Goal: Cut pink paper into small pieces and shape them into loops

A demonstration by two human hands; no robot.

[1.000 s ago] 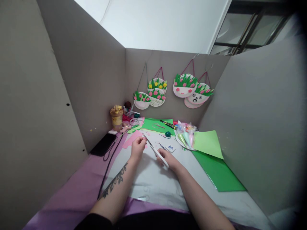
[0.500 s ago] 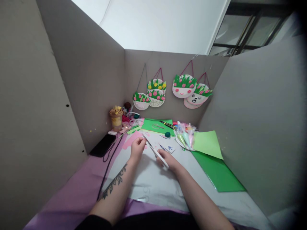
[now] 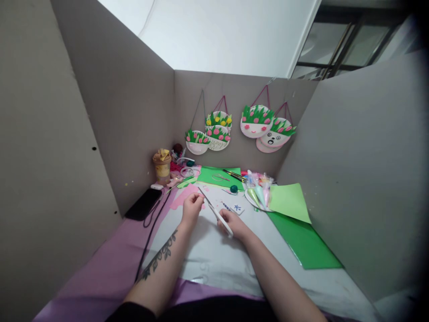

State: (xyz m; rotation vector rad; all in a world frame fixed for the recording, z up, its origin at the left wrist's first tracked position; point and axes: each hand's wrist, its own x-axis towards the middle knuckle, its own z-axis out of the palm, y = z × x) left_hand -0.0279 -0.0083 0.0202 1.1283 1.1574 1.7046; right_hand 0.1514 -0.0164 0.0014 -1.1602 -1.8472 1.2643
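My right hand [image 3: 231,222] grips a pair of scissors [image 3: 217,214] with white handles, their blades pointing up and left. Close beside the blade tips, my left hand [image 3: 193,206] is closed in a pinch; whatever lies between its fingertips is too small to make out. Pink paper [image 3: 181,200] lies on the white sheet just beyond the left hand. Past the scissors, a striped pen [image 3: 226,206] and a small white card with a blue mark [image 3: 237,207] rest on the sheet.
A dark green ball [image 3: 233,188] sits behind the pen. Black-and-yellow cutters [image 3: 234,175] lie on green paper [image 3: 209,174]. At right are piping bags [image 3: 259,195] and light green paper [image 3: 291,203]. A phone [image 3: 143,204] and cup [image 3: 162,167] stand left. Decorated plates [image 3: 256,129] hang behind.
The scissors' handles have drawn closer together and shifted slightly left with my right hand. My left hand is almost still.
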